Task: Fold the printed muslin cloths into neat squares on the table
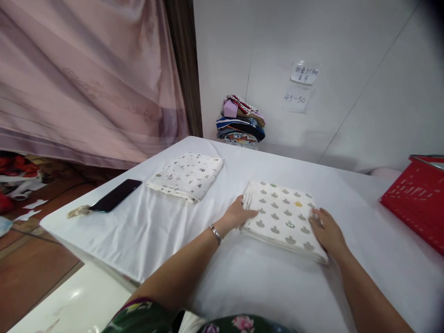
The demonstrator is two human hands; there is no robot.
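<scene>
A folded white cloth (281,216) printed with grey, green and yellow shapes lies flat on the white-covered table (166,236). At its left edge, my left hand (238,213) grips it, thumb on top and fingers partly hidden behind the edge. My right hand (326,231) closes on the opposite edge, with its fingertips against the cloth's upper right side. To the left rests a second folded white cloth (187,175) with small dark and green prints, apart from both hands.
A black phone (117,195) with a beige strap (79,212) lies near the table's left edge. A red basket (418,199) stands at the right. Stacked fabrics (241,122) sit against the back wall, under paper notes (299,88). A pink curtain (90,78) hangs behind the left side.
</scene>
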